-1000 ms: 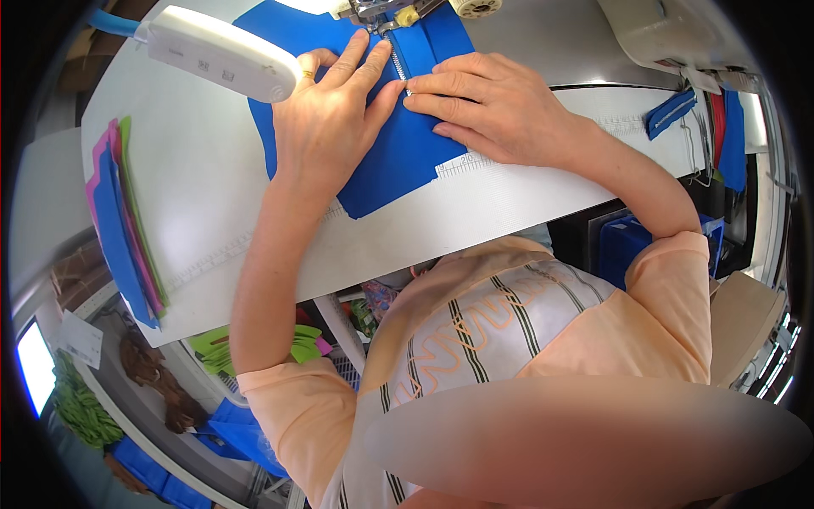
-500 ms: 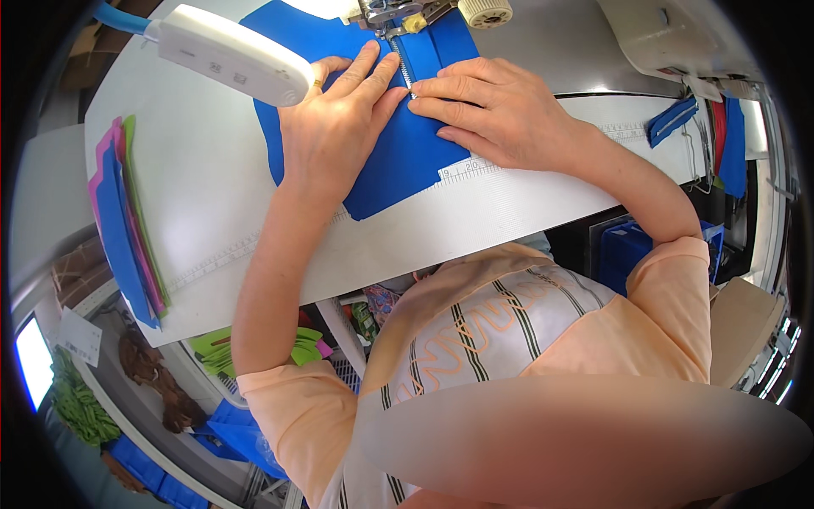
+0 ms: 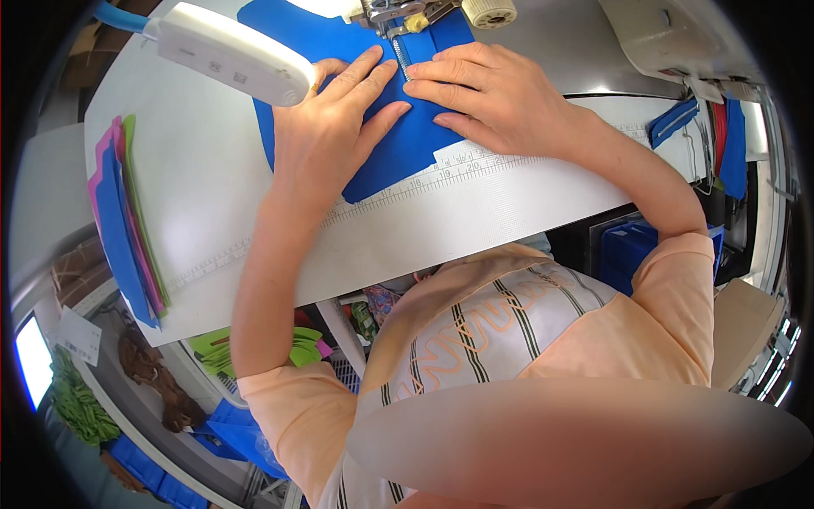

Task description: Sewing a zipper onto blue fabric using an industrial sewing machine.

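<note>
A piece of blue fabric lies on the white table beneath the sewing machine's presser foot. Along it runs a zipper with pale teeth, leading up to the foot. My left hand rests flat on the fabric, left of the zipper, its fingers spread and thumb apart. On the other side, my right hand has its fingers stretched out, with the fingertips on the fabric at the zipper. Part of the zipper is hidden under those fingertips.
A white device on a blue cable hangs over the upper left. Colored fabric pieces overhang the table's left edge. A printed ruler crosses the table. At right lies a blue zippered piece; a blue crate stands below.
The blue fabric has slid away from me toward the machine, uncovering more of the ruler. My right hand moved up with it. My left thumb now sits farther from the zipper.
</note>
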A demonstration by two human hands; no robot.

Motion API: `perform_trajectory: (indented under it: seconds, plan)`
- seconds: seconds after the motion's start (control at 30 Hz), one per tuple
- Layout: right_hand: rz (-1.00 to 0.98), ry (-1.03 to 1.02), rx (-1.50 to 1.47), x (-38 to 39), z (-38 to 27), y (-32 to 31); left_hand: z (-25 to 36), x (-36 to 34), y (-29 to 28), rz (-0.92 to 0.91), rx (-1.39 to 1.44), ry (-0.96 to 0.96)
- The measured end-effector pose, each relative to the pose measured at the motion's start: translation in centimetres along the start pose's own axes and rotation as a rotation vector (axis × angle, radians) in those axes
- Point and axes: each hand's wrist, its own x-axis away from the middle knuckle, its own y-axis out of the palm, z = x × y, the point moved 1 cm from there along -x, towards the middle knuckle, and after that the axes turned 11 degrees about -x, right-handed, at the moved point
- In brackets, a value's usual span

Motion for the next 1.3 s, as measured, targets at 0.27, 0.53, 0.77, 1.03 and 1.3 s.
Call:
perform_trajectory:
  seconds: [0.27, 0.53, 0.77, 1.03, 1.3]
  plan:
    - [0.009, -0.004, -0.007, -0.3, 0.5, 0.0, 0.8, 0.5, -0.2, 0.027, -0.062, 0.021]
    - [0.028, -0.021, -0.013, -0.7, 1.4, 0.1, 0.2, -0.4, -0.3, 0.101, -0.021, 0.099]
    - [0.041, -0.005, 0.015, -1.1, 1.9, 0.3, -0.1, -0.5, 0.1, 0.019, -0.009, 0.011]
    - [0.050, 0.019, 0.010, -1.2, 2.1, 0.7, 0.0, -0.6, 1.1, 0.151, -0.160, 0.099]
    - [0.088, -0.012, 0.012, -0.5, 1.3, 0.5, 0.9, 0.1, 0.4, 0.007, -0.049, -0.037]
